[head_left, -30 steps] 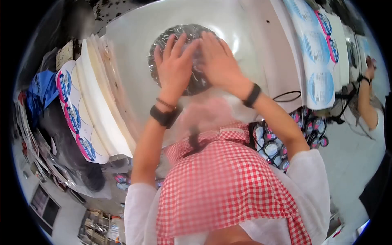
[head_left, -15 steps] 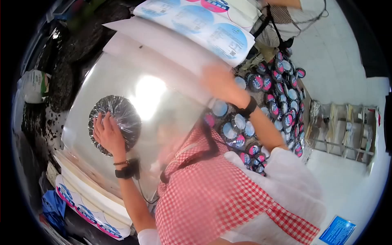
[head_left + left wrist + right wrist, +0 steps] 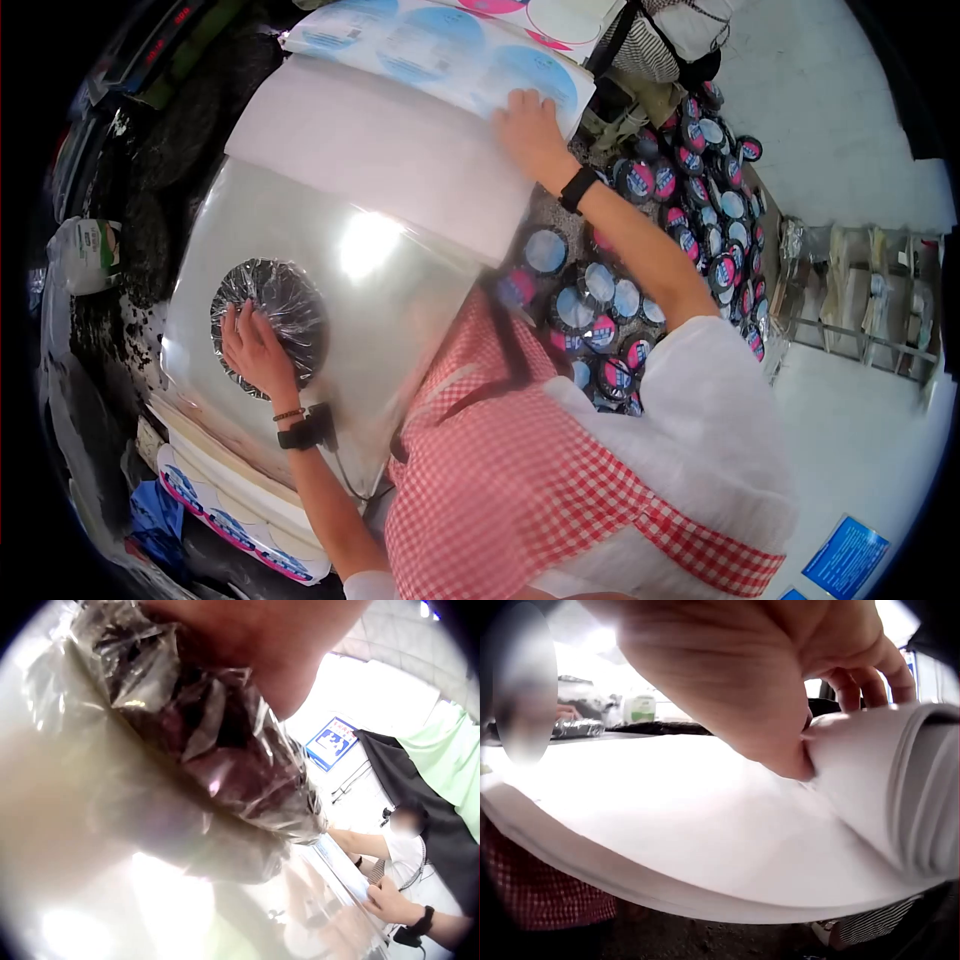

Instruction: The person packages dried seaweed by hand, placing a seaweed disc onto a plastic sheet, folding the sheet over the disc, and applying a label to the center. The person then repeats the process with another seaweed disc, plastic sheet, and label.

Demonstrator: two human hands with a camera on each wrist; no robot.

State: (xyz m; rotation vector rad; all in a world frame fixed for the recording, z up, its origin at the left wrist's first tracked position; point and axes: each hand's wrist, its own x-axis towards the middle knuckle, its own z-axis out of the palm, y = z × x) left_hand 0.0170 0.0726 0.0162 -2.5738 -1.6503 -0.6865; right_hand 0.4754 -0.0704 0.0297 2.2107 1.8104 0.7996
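A dark round disc in crinkled clear wrap (image 3: pixel 300 310) lies on the shiny pale work surface (image 3: pixel 400 300). My left hand (image 3: pixel 258 350) rests on it, fingers spread over its top; the left wrist view shows the wrap (image 3: pixel 217 742) close up below the hand (image 3: pixel 262 645). At the far edge, my right hand (image 3: pixel 535 138) grips the side of the blue-and-white label sheets (image 3: pixel 430 45). In the right wrist view the thumb of that hand (image 3: pixel 757 682) presses at the fold of the curled white sheets (image 3: pixel 862 765), with the other fingers over the curl.
Many wrapped discs with pink and blue labels (image 3: pixel 600 285) lie in a heap right of the surface. More label sheets (image 3: pixel 225 525) hang at the near left edge. A white tub (image 3: pixel 90 256) stands among dark material at far left. Another person (image 3: pixel 405 847) is beyond.
My right hand has left the disc, reached out to the right and taken hold of the label sheets. My left hand has stayed on the disc. The head view has turned.
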